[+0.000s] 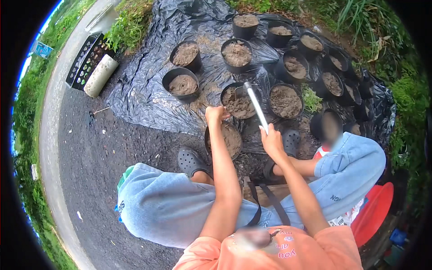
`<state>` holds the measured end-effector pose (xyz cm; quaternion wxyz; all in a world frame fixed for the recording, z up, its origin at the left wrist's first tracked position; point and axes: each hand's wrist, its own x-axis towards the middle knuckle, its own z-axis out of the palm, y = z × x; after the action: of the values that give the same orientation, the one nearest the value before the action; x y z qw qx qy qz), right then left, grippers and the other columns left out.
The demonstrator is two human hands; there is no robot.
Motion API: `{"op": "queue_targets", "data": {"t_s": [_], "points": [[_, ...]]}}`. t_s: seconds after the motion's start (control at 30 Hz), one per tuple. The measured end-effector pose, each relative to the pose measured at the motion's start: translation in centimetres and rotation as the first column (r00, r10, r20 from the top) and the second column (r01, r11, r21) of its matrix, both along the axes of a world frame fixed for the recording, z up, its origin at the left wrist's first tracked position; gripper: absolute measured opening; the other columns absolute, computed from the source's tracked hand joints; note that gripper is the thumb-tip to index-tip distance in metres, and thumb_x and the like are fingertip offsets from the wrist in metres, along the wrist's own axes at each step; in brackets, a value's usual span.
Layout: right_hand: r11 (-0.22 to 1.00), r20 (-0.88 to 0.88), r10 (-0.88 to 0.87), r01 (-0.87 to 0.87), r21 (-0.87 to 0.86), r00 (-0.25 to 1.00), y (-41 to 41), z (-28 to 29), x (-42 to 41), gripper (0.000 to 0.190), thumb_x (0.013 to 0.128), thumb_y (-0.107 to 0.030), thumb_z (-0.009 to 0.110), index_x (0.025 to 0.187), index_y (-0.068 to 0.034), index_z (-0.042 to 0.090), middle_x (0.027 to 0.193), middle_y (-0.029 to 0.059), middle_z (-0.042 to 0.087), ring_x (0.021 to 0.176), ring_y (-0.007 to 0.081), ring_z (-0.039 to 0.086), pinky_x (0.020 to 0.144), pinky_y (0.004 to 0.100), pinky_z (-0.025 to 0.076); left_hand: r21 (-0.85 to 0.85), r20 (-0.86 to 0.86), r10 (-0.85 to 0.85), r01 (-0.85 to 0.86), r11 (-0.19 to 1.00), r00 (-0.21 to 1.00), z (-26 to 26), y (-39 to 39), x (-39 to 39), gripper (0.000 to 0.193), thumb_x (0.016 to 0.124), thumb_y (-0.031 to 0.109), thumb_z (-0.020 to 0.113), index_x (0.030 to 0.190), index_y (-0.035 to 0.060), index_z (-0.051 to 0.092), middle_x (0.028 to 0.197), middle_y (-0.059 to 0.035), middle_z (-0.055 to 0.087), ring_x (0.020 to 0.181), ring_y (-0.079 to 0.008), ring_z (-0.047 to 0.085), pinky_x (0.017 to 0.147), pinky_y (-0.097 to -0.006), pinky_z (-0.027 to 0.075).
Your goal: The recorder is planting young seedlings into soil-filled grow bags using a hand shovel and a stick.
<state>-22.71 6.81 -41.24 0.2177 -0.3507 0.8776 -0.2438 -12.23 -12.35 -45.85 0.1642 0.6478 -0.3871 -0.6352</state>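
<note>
My right hand point(272, 139) grips the lower end of a light metal handle point(257, 106) of a small hand tool. Its head reaches over the soil in a black plastic pot point(240, 106); the blade is partly hidden. My left hand point(217, 114) is at that pot's lower left edge, fingers bent; whether it holds anything I cannot tell. Below my left wrist stands another black pot of soil point(231, 141), partly covered by my forearm. A further soil-filled pot point(286, 101) stands just right of the tool.
Several more soil-filled pots point(237, 54) stand on black plastic sheeting point(141, 94). Pulled-up greenery point(311, 98) lies between pots at the right. A pale cylinder point(101, 76) and black trays point(82, 62) are at the upper left. A red plastic object point(376, 212) is at lower right.
</note>
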Motion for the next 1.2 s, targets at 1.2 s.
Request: {"op": "queue_targets", "data": {"t_s": [1.2], "points": [[0.876, -0.189, 0.447, -0.384, 0.293, 0.874, -3.6, 3.8, -3.5, 0.033, 0.085, -0.031, 0.049, 0.088, 0.003, 0.048, 0.073, 0.0224, 0.060, 0.071, 0.0379, 0.060, 0.063, 0.0451, 0.049, -0.192, 0.620, -0.175, 0.364, 0.911, 0.765, -2.0, 0.9, -1.4, 0.036, 0.065, 0.039, 0.071, 0.092, 0.0159, 0.068, 0.104, -0.0110, 0.061, 0.112, -0.0318, 0.045, 0.095, -0.0607, 0.016]]}}
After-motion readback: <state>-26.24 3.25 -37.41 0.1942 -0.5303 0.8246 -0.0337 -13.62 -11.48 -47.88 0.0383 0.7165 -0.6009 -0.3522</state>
